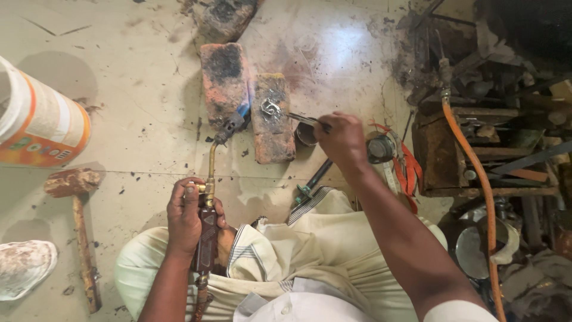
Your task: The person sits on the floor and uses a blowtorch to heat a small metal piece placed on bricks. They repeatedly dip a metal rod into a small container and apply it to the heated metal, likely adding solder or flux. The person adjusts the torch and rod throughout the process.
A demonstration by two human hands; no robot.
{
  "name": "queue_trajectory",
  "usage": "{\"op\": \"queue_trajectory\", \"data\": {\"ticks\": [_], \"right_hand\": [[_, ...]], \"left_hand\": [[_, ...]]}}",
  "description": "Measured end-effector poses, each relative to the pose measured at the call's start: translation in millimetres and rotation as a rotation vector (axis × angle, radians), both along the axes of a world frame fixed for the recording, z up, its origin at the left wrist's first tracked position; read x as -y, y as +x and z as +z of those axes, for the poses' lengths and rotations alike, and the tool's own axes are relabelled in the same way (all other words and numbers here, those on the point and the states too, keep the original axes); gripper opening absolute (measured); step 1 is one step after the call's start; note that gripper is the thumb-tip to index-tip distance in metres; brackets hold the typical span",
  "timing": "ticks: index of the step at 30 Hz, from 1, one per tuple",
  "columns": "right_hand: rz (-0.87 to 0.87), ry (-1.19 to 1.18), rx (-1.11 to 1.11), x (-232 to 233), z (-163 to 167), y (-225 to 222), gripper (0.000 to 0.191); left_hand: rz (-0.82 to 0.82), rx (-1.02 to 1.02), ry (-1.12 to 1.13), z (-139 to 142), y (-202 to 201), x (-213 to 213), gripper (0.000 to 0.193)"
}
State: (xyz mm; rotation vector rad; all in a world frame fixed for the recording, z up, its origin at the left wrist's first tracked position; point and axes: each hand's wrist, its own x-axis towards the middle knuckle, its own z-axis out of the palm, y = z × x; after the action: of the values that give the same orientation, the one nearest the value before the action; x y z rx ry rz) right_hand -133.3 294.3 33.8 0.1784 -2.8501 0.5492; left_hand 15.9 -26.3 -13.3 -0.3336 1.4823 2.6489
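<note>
Gripping a torch (210, 197) and tweezers (301, 118), hands work over bricks (271, 122) on sooty tiled floor (137, 89).

- White and orange bucket (36, 122): cut off by the left edge; top not visible.
- Torch (208, 197): handle partly hidden inside the left hand (185, 217); lower end cut off by the bottom edge.
- Small metal piece (271, 109) on the brick (273, 128): too small to identify.
- Orange hose (476, 173): runs out at the bottom edge.
- Clutter (500, 65) upper right: dark, indistinct.
</note>
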Motion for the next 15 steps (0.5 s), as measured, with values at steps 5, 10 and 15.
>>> {"op": "queue_trajectory", "data": {"ticks": [5, 10, 15], "right_hand": [[0.105, 0.009, 0.031, 37.5, -1.0, -23.0, 0.009], [0.117, 0.019, 0.013, 39.1, -1.5, -19.5, 0.013], [-0.001, 0.063, -0.059, 8.4, 4.9, 39.6, 0.020]], "left_hand": [[0.015, 0.042, -0.018, 6.5, 1.2, 1.3, 0.032], [0.001, 0.002, 0.002, 3.3, -0.9, 3.2, 0.033], [0.003, 0.008, -0.015, 2.0, -0.6, 4.2, 0.034]]}}
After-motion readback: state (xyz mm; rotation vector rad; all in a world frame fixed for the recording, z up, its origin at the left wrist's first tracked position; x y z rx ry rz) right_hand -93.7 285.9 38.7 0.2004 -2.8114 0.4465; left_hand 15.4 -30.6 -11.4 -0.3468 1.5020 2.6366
